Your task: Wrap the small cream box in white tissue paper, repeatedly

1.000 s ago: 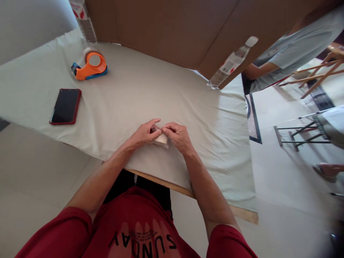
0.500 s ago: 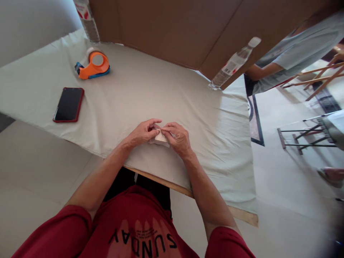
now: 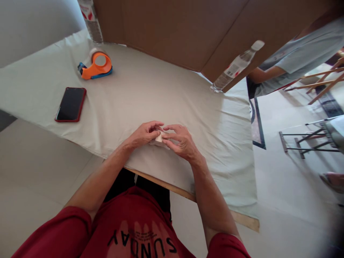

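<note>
A small whitish object, partly covered by fingers, lies near the front edge of the cloth-covered table. My left hand grips its left side between thumb and fingers. From the right, my right hand touches it with its fingertips, the fingers spread apart. Something pale and thin shows beneath the object, too small to make out.
A phone and an orange tape dispenser are on the table at left. Brown cardboard stands at the back, with bottles beside it. A person is behind at right.
My right hand has shifted slightly right and its fingers have spread, covering more of the whitish object. My left hand keeps its hold. The whole view has shifted slightly.
</note>
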`<state>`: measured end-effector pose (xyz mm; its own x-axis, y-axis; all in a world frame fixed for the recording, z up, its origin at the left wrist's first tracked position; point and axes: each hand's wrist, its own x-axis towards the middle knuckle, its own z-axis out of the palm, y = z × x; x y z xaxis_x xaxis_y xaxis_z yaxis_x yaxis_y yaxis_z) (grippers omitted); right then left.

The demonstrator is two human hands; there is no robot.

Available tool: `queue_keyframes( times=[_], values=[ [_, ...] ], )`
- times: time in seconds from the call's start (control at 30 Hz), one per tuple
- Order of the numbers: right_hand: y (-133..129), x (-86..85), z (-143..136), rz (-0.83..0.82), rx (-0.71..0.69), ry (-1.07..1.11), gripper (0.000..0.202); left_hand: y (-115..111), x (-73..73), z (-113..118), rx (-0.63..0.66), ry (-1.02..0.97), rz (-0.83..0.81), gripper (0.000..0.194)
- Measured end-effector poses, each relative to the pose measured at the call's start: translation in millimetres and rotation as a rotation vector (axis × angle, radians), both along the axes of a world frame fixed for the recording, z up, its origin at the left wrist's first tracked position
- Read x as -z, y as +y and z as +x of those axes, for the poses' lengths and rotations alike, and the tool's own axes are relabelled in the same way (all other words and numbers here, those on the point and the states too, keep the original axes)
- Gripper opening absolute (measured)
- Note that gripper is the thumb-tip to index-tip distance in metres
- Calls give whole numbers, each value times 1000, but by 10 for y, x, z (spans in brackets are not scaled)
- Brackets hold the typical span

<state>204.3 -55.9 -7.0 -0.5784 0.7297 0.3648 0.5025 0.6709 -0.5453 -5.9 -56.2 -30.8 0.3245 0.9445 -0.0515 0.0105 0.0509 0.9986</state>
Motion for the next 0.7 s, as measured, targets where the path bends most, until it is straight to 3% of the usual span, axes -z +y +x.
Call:
queue_keyframes(
  times=[0.2, 0.37, 0.47, 0.7],
  values=[
    [54, -30, 132, -132, 82, 200, 21, -19, -46, -10, 2, 9, -31, 49],
    [53, 57, 97, -169, 2, 14, 59, -11, -9, -5, -13, 15, -26, 48],
    [37, 171, 15, -149, 21, -53, 60, -3, 11, -1, -32, 18, -15, 48],
    [27, 282, -69, -101, 104, -7, 65, 32, 10, -22, -362, -15, 78, 48]
  ],
)
